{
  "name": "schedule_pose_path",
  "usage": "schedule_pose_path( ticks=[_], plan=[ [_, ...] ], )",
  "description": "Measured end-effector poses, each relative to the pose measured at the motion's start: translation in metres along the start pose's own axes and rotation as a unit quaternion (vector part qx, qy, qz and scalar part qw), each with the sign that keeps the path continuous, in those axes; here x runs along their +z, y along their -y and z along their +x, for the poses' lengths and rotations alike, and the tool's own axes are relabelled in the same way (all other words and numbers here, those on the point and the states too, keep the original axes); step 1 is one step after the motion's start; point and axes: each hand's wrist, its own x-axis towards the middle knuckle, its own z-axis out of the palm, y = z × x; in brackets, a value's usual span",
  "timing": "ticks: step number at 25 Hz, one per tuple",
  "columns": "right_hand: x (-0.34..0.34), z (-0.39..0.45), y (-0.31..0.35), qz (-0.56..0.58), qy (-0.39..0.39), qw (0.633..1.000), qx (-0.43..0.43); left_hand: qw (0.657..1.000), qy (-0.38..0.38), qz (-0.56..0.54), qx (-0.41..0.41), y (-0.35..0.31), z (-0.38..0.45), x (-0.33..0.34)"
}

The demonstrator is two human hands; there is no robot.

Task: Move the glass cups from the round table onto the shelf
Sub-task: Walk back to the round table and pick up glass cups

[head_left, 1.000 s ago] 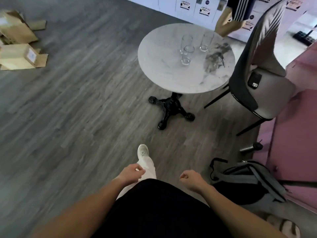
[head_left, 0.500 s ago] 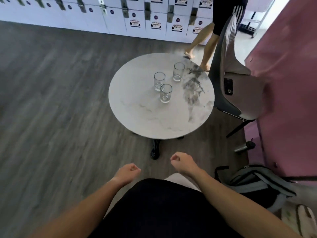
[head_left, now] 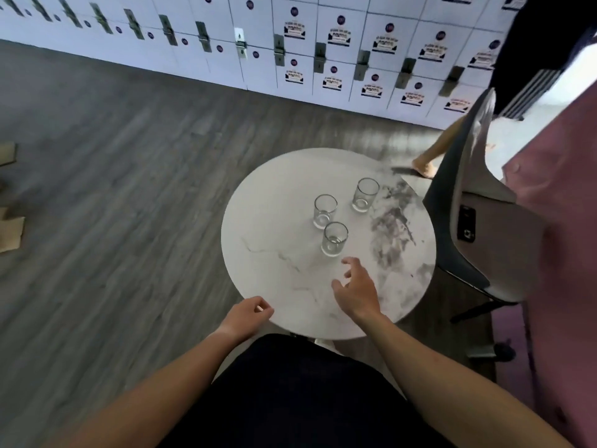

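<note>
Three clear glass cups stand upright on the round marble table (head_left: pixel 277 253): the nearest cup (head_left: pixel 334 239), a left cup (head_left: pixel 324 211) and a far right cup (head_left: pixel 365 194). My right hand (head_left: pixel 357 287) hovers over the table with fingers spread, a short way in front of the nearest cup and not touching it. My left hand (head_left: pixel 248 316) is curled into a loose fist at the table's near left edge, holding nothing. No shelf is in view.
A grey chair (head_left: pixel 484 227) with a phone (head_left: pixel 466 223) on its seat stands against the table's right side. A pink wall (head_left: pixel 565 221) lies further right. White lockers (head_left: pixel 323 53) line the back. Another person's leg (head_left: pixel 433 156) is behind the table. Cardboard (head_left: pixel 9 232) lies at the left.
I have stepped up to the table, which now lies just below me. My right hand has opened and reached out over the tabletop toward the nearest cup. My left hand has risen to the table edge.
</note>
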Motion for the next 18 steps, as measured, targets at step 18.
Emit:
schedule_pose_path(
  ticks=[18],
  plan=[
    [-0.038, 0.090, -0.005, -0.074, 0.043, 0.981, -0.174, 0.972, -0.099, 0.165, 0.131, -0.193, 0.124, -0.024]
  ],
)
